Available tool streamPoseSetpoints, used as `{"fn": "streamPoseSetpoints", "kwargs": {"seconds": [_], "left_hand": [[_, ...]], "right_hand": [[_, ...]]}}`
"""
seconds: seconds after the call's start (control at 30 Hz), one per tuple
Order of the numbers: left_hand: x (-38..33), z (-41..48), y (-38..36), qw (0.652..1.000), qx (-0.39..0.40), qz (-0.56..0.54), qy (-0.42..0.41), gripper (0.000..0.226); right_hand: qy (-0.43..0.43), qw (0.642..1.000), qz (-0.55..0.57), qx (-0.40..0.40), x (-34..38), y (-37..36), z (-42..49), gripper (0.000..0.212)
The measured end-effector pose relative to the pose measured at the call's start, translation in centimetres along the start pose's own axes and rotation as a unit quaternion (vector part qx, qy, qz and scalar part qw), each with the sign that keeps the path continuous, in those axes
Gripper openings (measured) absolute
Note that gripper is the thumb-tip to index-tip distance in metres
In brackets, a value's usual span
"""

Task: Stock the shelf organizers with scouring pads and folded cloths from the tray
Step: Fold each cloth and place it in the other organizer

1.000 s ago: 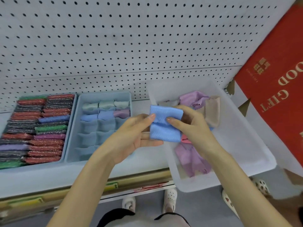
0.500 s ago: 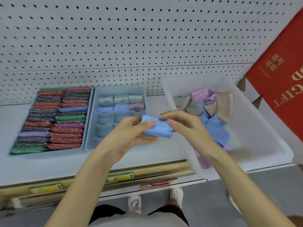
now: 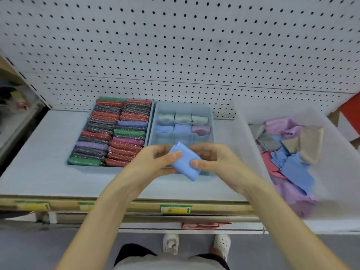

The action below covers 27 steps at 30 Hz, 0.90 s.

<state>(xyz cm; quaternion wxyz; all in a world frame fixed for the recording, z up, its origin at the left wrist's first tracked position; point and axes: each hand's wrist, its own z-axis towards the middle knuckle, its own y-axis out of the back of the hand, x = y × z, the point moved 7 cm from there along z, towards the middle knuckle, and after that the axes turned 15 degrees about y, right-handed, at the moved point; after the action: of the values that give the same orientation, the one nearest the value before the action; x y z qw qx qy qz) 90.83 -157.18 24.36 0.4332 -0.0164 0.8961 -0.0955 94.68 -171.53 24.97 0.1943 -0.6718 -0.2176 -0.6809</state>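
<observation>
Our left hand and right hand pinch one folded blue cloth over the cloth organizer.

Thumbs lie on top of it and fingers curl beneath; the cloth is tilted, and with our hands it hides the organizer's near compartments. We count six folded cloths in the two back rows: three pale, two blue, one purple. Scouring pads stand in two columns in the pad organizer beside it, too blurred to count. Loose cloths lie in the tray at right, its far side cut off.
</observation>
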Motion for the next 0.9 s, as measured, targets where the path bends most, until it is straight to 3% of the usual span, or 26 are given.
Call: {"fn": "streamPoseSetpoints", "kwargs": {"seconds": [0.23, 0.37, 0.47, 0.53, 0.63, 0.73, 0.9], "left_hand": [[1.3, 1.6, 4.5, 0.995, -0.083, -0.045, -0.039, 0.014], [2.0, 3.3, 7.4, 0.987, -0.157, -0.004, -0.048, 0.009], [1.3, 3.9, 10.1, 0.954, -0.265, 0.074, -0.115, 0.016], [1.1, 4.3, 11.2, 0.936, -0.298, 0.104, -0.154, 0.014], [1.8, 5.4, 11.0, 0.936, -0.277, 0.123, -0.177, 0.032], [2.8, 6.3, 10.4, 0.947, -0.251, 0.103, -0.173, 0.047], [3.2, 6.7, 10.2, 0.944, -0.26, 0.114, -0.168, 0.047]], "right_hand": [[-0.049, 0.994, -0.063, 0.072, -2.1, -3.4, 3.0, 0.007], [-0.043, 0.989, -0.105, 0.093, -3.3, -4.2, 5.9, 0.025], [-0.002, 0.98, -0.198, 0.024, -4.5, -1.2, 9.8, 0.042], [0.021, 0.965, -0.261, -0.037, -5.5, 0.8, 12.4, 0.038], [0.042, 0.918, -0.393, -0.041, -7.4, 0.3, 15.0, 0.007], [0.056, 0.856, -0.515, -0.01, -8.8, -1.3, 15.8, 0.021], [0.093, 0.812, -0.575, 0.032, -9.6, -2.8, 16.2, 0.022]]}}
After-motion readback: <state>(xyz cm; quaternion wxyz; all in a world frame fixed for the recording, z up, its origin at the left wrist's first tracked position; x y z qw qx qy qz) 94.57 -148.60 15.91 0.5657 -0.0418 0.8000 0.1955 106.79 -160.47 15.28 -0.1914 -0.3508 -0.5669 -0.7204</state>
